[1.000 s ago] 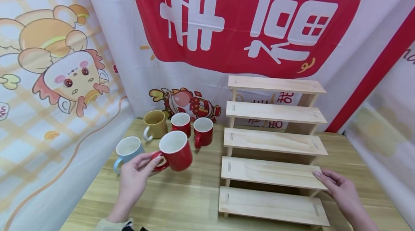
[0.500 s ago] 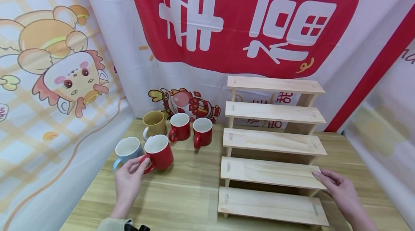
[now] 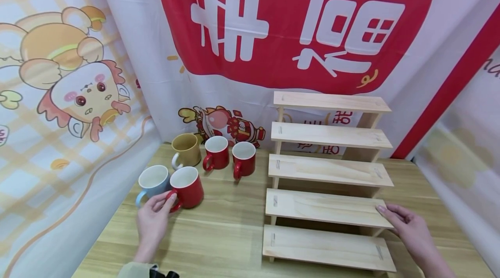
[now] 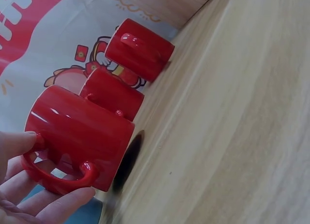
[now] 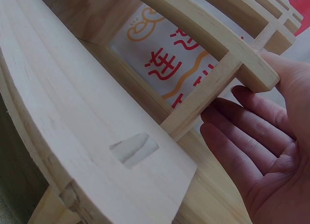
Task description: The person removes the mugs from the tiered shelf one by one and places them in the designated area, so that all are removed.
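Note:
My left hand pinches the handle of a red mug with a white inside, at the left of the table. In the left wrist view the same mug is upright relative to the tabletop, close over its dark shadow. Right beside it stands a light blue mug, partly covered by the red one. At the right, my right hand grips the end of the second-lowest step of a wooden stepped rack. The right wrist view shows the thumb over that board and the fingers below, loosely bent.
Behind the held mug stand a mustard mug with a white handle and two more red mugs, one beside it and one nearer the rack. A printed cloth hangs behind the wooden table.
My left hand has moved left and lowered the red mug, bringing it from in front of the other red mugs to beside the light blue one. The right hand stays on the rack.

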A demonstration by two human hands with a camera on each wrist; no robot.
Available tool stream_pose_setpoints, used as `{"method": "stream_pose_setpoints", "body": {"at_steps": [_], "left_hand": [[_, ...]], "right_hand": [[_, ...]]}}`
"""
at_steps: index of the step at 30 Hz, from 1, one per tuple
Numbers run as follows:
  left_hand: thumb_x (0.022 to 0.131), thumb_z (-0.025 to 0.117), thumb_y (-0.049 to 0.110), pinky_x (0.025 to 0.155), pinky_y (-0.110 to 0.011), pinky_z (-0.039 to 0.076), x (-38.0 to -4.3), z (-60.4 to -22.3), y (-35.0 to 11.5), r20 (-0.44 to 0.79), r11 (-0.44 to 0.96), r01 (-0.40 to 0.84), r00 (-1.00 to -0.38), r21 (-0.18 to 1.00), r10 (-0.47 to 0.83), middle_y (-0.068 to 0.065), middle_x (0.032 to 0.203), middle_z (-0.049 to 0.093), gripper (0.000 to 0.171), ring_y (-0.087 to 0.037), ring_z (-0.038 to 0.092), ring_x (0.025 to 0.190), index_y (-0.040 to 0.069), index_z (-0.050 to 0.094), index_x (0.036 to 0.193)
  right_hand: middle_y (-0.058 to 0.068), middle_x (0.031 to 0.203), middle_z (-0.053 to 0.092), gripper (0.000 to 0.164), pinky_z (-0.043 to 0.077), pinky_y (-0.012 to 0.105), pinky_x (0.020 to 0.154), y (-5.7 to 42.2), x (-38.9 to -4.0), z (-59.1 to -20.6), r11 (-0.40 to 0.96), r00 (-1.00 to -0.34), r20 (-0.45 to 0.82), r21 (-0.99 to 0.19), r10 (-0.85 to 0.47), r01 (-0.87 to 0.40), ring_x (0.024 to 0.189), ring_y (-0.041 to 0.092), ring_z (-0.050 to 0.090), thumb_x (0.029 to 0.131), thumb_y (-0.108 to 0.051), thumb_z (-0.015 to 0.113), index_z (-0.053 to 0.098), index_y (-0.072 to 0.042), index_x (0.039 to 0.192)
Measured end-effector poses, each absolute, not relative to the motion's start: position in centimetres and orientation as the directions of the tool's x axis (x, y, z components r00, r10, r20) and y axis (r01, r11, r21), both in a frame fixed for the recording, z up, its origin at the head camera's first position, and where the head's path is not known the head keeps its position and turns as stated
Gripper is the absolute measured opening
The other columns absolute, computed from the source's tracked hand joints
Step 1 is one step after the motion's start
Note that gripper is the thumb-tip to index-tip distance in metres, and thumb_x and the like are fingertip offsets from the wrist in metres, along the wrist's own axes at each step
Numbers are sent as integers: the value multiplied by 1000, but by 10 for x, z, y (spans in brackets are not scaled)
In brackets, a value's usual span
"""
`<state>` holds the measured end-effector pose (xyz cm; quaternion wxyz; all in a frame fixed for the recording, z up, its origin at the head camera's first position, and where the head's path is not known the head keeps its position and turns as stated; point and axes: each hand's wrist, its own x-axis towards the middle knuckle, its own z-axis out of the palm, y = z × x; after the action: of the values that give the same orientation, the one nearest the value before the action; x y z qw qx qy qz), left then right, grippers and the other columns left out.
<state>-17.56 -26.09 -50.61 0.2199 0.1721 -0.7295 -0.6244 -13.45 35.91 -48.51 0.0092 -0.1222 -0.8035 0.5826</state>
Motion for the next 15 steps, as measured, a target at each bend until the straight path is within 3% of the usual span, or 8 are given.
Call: {"method": "stream_pose_setpoints", "body": {"at_steps": [7,12,15], "left_hand": [[92,78,10,73,-34,61,-176,-509,-264,58,72,23,-846,997,-529,6,89,76,30,-2,72,82,-9,69,113],[92,79,13,74,-31,61,-176,-511,-264,58,110,-1,-843,994,-535,6,91,76,30,2,70,83,-7,70,112],[91,80,15,74,-29,61,-175,-513,-264,61,140,-17,-843,990,-534,6,93,76,30,4,69,83,-6,70,111]], "right_hand": [[-23,101,66,55,58,20,76,359,-134,-487,285,-970,-130,-940,204,185,95,-5,62,101,-35,67,55,9,133],[-25,101,65,60,58,20,76,359,-133,-487,292,-972,-118,-940,205,176,94,-6,62,101,-34,67,50,13,135],[-24,101,66,54,58,20,76,359,-134,-487,284,-973,-101,-946,206,158,94,-5,63,101,-33,67,54,9,133]]}}
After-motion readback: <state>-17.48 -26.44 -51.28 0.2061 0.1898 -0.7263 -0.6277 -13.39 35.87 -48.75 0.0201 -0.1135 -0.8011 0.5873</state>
